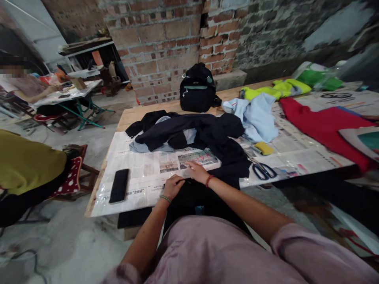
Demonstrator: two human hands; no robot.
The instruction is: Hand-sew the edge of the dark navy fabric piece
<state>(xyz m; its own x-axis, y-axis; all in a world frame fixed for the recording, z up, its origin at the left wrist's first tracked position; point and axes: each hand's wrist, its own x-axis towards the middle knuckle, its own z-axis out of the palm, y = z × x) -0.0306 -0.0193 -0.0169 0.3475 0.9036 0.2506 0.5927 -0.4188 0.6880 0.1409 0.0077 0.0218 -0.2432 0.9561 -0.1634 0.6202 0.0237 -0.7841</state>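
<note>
At the table's front edge, my left hand pinches the edge of a dark cloth garment that hangs over my lap. Just to its right, my right hand hovers over the same cloth edge, fingers drawn together and pointing left; whatever is between them is too small to make out. More dark navy garment lies heaped beyond my hands, with light grey-blue cloth showing under it. Scissors with dark blue handles lie to the right, near a small yellow piece.
Newspaper covers the wooden table. A black phone lies left; a black backpack stands at the back. Light blue cloth, yellow-green cloth and red cloth lie right. People sit at left, one in an olive top.
</note>
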